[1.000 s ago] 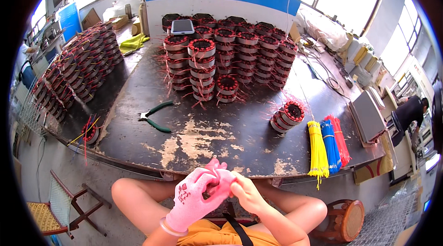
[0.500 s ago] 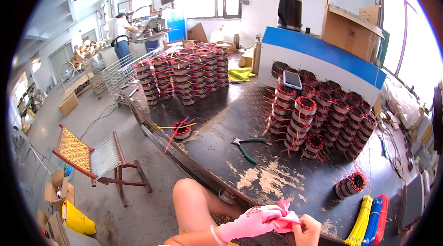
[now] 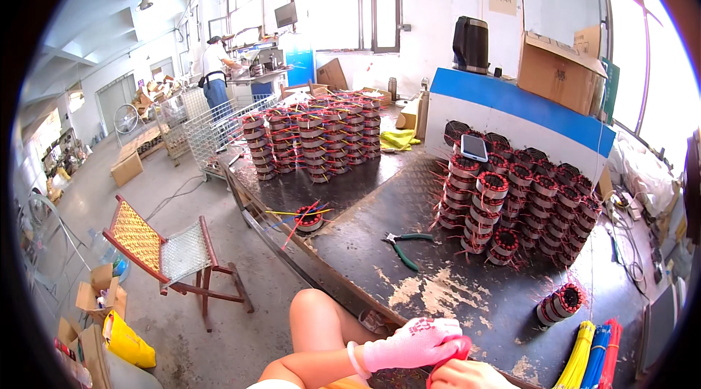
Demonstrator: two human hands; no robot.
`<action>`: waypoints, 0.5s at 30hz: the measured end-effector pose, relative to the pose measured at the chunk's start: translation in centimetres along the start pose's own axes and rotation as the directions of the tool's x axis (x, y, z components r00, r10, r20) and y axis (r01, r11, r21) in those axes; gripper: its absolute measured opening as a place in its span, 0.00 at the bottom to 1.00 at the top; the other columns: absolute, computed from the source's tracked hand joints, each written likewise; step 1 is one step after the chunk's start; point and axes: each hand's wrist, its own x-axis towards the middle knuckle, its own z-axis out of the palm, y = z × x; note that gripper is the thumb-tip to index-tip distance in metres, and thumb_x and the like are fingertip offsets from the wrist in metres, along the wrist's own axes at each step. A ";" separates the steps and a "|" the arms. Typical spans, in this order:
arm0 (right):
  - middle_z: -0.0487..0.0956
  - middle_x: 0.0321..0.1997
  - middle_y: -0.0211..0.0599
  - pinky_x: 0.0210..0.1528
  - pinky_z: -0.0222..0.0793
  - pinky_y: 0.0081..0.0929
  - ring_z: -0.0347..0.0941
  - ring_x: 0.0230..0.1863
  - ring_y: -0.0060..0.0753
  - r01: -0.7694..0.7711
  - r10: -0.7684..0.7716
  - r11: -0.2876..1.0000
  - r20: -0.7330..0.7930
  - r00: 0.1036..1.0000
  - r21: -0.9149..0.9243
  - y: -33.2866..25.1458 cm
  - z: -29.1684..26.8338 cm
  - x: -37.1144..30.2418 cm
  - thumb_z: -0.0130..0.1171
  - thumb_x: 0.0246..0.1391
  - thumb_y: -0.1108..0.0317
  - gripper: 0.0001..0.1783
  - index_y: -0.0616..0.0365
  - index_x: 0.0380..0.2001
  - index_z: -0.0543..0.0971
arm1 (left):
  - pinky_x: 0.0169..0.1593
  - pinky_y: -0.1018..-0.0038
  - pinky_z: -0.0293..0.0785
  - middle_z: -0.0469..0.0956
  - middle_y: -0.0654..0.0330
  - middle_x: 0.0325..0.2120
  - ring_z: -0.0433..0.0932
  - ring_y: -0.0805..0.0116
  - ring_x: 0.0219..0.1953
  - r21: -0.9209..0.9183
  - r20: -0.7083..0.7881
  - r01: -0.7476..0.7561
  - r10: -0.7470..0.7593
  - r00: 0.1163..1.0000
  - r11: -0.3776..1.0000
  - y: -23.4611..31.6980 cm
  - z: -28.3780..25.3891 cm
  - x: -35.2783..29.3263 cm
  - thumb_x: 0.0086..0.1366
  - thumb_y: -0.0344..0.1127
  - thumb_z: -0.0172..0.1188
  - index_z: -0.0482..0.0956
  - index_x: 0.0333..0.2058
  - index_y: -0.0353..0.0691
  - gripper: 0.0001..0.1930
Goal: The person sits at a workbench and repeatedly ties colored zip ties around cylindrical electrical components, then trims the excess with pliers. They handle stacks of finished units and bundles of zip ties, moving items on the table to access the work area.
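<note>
My left hand (image 3: 416, 341) wears a pink knitted glove with darker print on its back. Its fingers are curled closed at the table's near edge. Bare, my right hand (image 3: 467, 374) meets it from the lower right, fingers bent inward. Between the two hands shows a bright red-pink soft piece (image 3: 454, 354), gripped by the right hand; its kind is hard to make out, and the left fingertips are hidden behind it. On the table beyond lie green-handled pliers (image 3: 406, 249). A copper-wound stator stack (image 3: 559, 304) stands right of my hands, near yellow (image 3: 577, 356), blue (image 3: 594, 357) and red wire bundles (image 3: 612, 349).
Stator stacks fill the table's right (image 3: 511, 199) and far left (image 3: 314, 137); a phone (image 3: 473, 148) rests on the right ones. One stator with coloured leads (image 3: 309, 219) sits by the left edge. A folding chair (image 3: 175, 250) stands left. Another person (image 3: 215, 71) works far off.
The loose pink glove fabric between my hands is gone from view; the glove now fits the left hand closely. A red-pink piece shows between the hands. The view has tilted up and shifted left.
</note>
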 end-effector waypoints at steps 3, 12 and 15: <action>0.78 0.39 0.50 0.47 0.74 0.43 0.76 0.46 0.54 -0.444 0.433 0.895 -0.153 0.888 -0.046 3.0 2.2 -1.1 0.56 0.58 0.71 0.10 0.61 0.43 0.76 | 0.32 0.65 0.77 0.76 0.60 0.32 0.81 0.58 0.31 0.313 -0.297 -0.015 0.113 0.948 0.950 1.3 -0.3 0.8 0.66 0.39 0.64 0.81 0.39 0.42 0.08; 0.82 0.54 0.46 0.60 0.74 0.32 0.81 0.54 0.34 0.519 0.866 0.112 -0.340 0.368 0.847 8.9 2.3 1.0 0.48 0.63 0.77 0.23 0.69 0.60 0.76 | 0.34 0.66 0.79 0.78 0.60 0.39 0.82 0.58 0.32 0.465 -0.467 -0.153 0.388 0.795 0.872 -0.2 5.1 3.3 0.59 0.39 0.71 0.79 0.38 0.42 0.13; 0.79 0.61 0.43 0.60 0.72 0.31 0.77 0.60 0.39 -0.024 0.577 0.797 -0.747 0.330 0.604 12.6 6.3 1.7 0.52 0.65 0.73 0.21 0.68 0.59 0.76 | 0.33 0.68 0.76 0.77 0.64 0.38 0.80 0.63 0.33 0.523 -0.464 -0.272 0.537 0.704 0.808 0.9 2.8 4.5 0.60 0.41 0.70 0.79 0.40 0.43 0.14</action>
